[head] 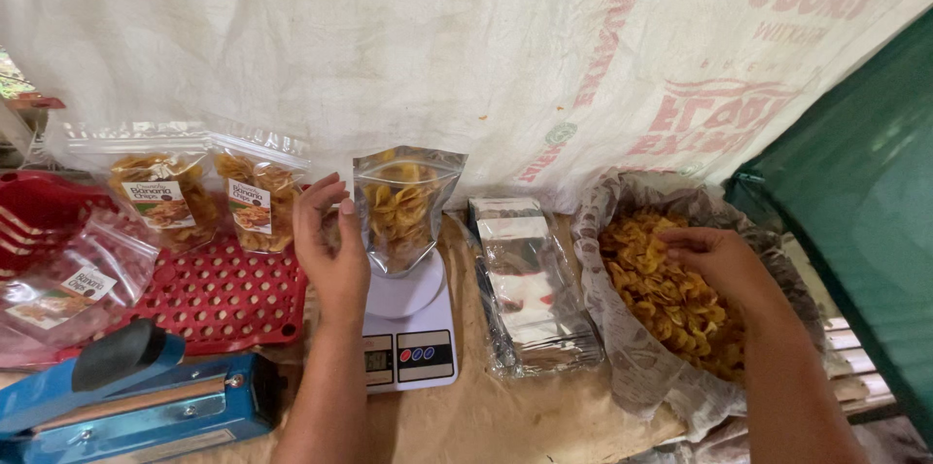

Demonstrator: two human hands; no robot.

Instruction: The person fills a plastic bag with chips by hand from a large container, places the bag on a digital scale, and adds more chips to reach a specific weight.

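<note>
From the head camera we judge the step in hand to be filling a pouch to weight; our left hand (330,245) steadies the open clear pouch (401,211), fingers loosely curled against its left edge rather than clamped, while the pouch stands upright on the white kitchen scale (408,333), partly full of yellow chips; our right hand (714,260) lies in the big lined sack of chips (671,304), fingers bent down among them, though we cannot tell whether it has gathered any; the next move, as we judge it, calls for a small pinch carried over to the pouch mouth with an eye on the scale's display; counting, we see one pouch on the scale, two filled labelled bags (209,194) standing on the red perforated tray (228,299), one bag (68,289) lying at the left, one stack of empty silver pouches (530,284), one blue heat sealer (126,401).
</note>
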